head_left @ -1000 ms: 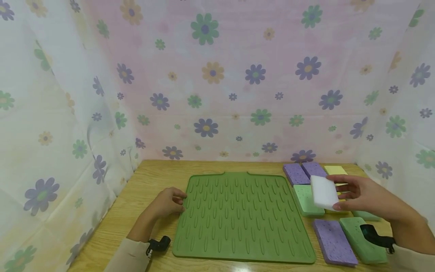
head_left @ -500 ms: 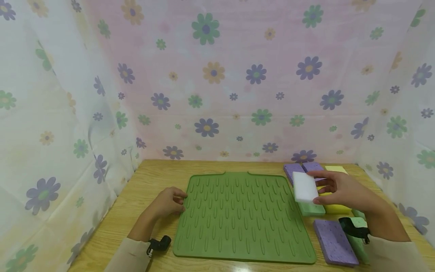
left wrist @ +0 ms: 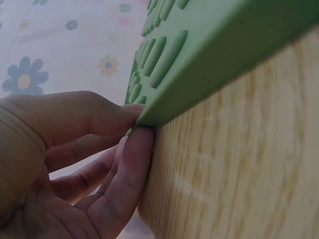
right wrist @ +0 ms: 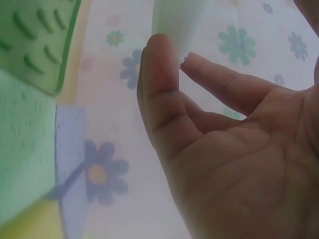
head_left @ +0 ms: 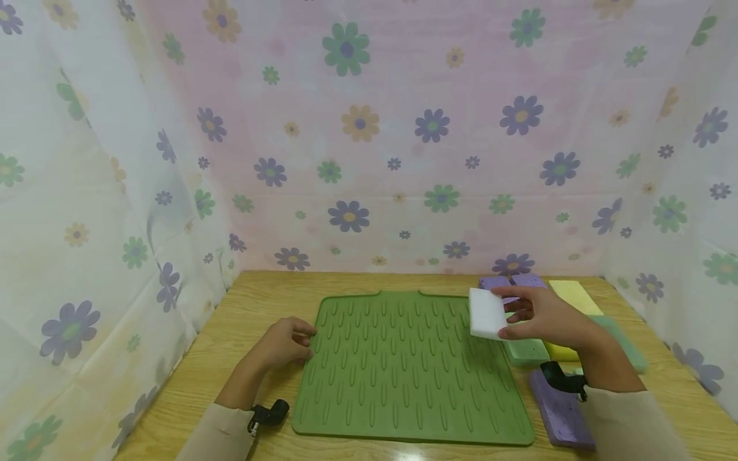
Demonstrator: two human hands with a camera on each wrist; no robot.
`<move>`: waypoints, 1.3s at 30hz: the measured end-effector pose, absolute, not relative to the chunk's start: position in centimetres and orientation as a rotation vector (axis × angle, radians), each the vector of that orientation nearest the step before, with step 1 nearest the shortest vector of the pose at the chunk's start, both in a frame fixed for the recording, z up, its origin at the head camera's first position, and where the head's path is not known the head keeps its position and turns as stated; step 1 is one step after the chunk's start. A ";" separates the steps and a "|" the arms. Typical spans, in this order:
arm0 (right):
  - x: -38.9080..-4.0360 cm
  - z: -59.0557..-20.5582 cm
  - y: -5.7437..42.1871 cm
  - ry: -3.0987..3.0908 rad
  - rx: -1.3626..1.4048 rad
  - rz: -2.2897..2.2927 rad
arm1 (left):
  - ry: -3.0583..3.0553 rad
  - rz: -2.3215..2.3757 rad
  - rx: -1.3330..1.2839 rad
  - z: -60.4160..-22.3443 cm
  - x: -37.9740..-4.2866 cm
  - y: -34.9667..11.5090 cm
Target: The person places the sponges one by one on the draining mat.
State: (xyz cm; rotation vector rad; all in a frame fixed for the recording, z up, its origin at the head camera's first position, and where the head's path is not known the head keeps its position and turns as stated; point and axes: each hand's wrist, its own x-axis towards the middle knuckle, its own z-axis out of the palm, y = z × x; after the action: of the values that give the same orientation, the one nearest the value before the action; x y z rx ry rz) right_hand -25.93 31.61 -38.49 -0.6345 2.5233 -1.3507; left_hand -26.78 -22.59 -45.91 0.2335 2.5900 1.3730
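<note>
My right hand [head_left: 544, 318] pinches a white foam sponge [head_left: 486, 314] between thumb and fingers, holding it tilted up over the right edge of a green ridged silicone mat [head_left: 403, 371]. In the right wrist view, the sponge [right wrist: 177, 20] shows pale and blurred beyond the fingertips. At the mat's left edge, my left hand [head_left: 286, 342] has its fingertips on the rim. Seen from the left wrist, the thumb and fingers of that hand [left wrist: 84, 149] pinch the rim of the mat [left wrist: 199, 74], which lies on the wooden table [left wrist: 214, 159].
Right of the mat lie several sponges: purple ones [head_left: 529, 280] at the back, a pale yellow one [head_left: 575, 296], a green one [head_left: 529, 352], a bright yellow one [head_left: 560, 352], and a purple one [head_left: 558, 410] in front. A flowered curtain [head_left: 398, 128] surrounds the table.
My right hand has carried the white sponge leftward, from above the other sponges to the mat's right edge. The left hand stays at the mat's left rim.
</note>
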 end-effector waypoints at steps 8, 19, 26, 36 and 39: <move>-26.6 -38.8 29.6 2.502 -0.625 -1.387 | 2.579 1.385 0.221 -45.7 -26.7 -22.5; -28.0 -39.5 26.9 2.506 -0.671 -1.376 | 2.582 1.396 0.213 -45.5 -26.4 -22.4; -28.5 -40.0 24.4 2.549 -0.680 -1.357 | 2.560 1.411 0.214 -45.5 -26.5 -22.4; -29.3 -41.2 20.2 2.552 -0.673 -1.361 | 2.605 1.389 0.185 -46.0 -26.7 -22.1; -29.5 -41.6 18.9 2.538 -0.649 -1.386 | 2.632 1.377 0.173 -46.1 -26.7 -22.0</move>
State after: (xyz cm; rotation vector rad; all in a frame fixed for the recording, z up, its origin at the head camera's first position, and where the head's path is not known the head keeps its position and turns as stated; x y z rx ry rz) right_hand -29.54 18.88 -41.61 -0.6488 2.5375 -1.3864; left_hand -26.70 -21.96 -46.11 0.1732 2.6320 1.3775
